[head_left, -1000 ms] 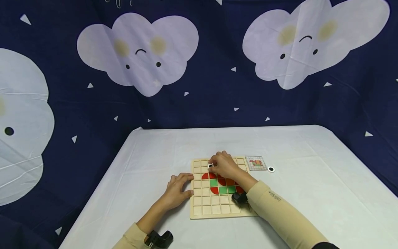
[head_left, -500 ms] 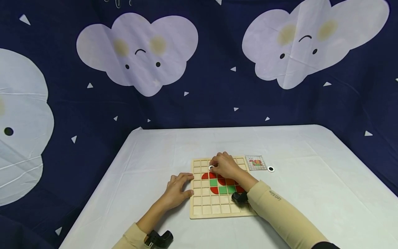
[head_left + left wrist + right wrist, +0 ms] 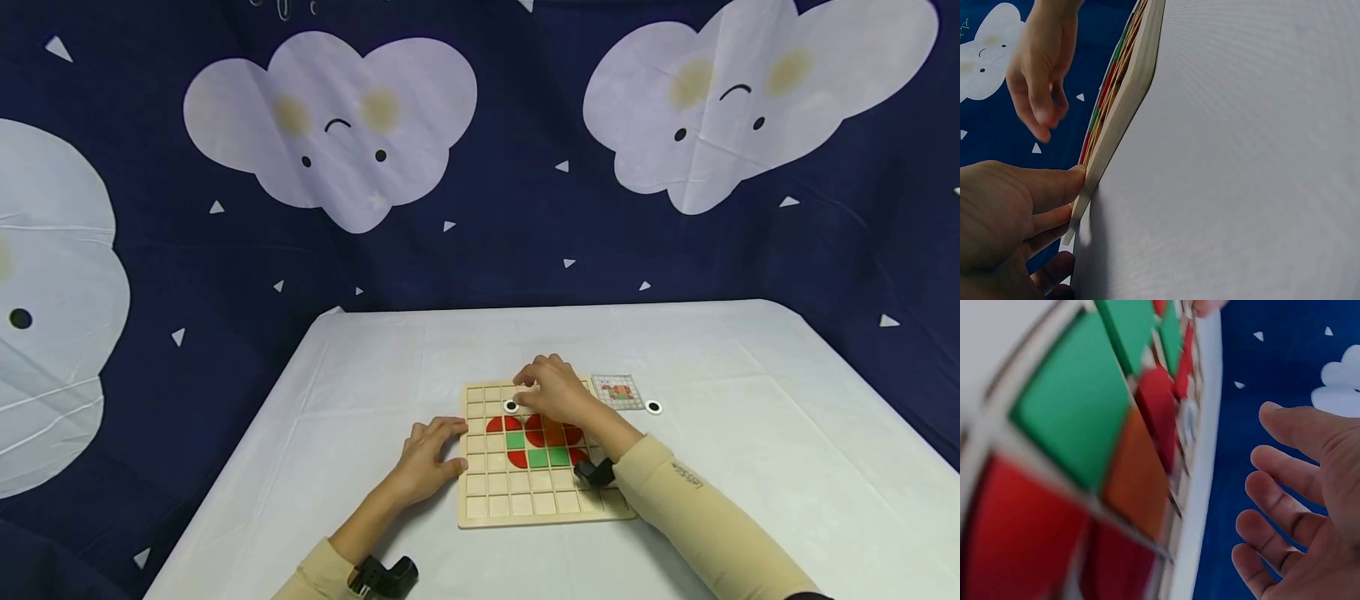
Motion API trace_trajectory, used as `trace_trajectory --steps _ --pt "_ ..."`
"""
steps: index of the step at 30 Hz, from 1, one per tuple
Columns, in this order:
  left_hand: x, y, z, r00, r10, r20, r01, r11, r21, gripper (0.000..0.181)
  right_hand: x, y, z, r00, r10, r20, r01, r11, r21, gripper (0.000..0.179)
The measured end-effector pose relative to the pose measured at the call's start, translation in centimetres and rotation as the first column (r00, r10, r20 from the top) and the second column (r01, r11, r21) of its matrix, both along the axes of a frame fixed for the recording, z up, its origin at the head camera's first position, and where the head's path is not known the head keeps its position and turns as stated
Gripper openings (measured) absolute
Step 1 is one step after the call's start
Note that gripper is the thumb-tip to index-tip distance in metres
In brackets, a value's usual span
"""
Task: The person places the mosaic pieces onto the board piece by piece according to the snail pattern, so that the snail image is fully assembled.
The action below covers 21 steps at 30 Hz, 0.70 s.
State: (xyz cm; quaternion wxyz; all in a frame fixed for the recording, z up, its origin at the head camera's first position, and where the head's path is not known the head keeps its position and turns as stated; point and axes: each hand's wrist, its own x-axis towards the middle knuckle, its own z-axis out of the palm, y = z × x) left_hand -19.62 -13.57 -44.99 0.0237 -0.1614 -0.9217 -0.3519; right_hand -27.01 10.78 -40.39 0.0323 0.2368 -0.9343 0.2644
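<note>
A wooden grid board lies on the white table, with red pieces, green squares and an orange square set in its cells. My left hand touches the board's left edge with thumb and fingertips; the left wrist view shows its thumb against the side. Over the upper part of the board is my right hand, fingers spread and holding nothing. Just left of its fingertips, a white disc with a black centre lies on the board. In the right wrist view its fingers are loosely bent.
A small pattern card lies at the board's upper right corner. Beside it rests a second white disc with a black centre. A dark blue cloth with clouds hangs behind the table.
My right hand has let go of the white disc, which now lies on the board, and has moved slightly right and up. The left hand has stayed at the board's edge.
</note>
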Motion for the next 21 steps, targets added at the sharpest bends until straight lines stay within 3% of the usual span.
trace_trajectory --steps 8,21 --pt "0.1 0.0 0.0 1.000 0.003 0.001 -0.003 1.000 0.000 0.047 0.9 5.5 1.0 0.994 -0.108 0.000 0.108 0.993 -0.048 0.032" --pt "0.1 -0.1 0.0 1.000 0.000 -0.001 0.000 1.000 0.006 0.047 2.3 14.1 -0.3 0.966 -0.259 -0.019 0.259 0.966 0.002 0.033"
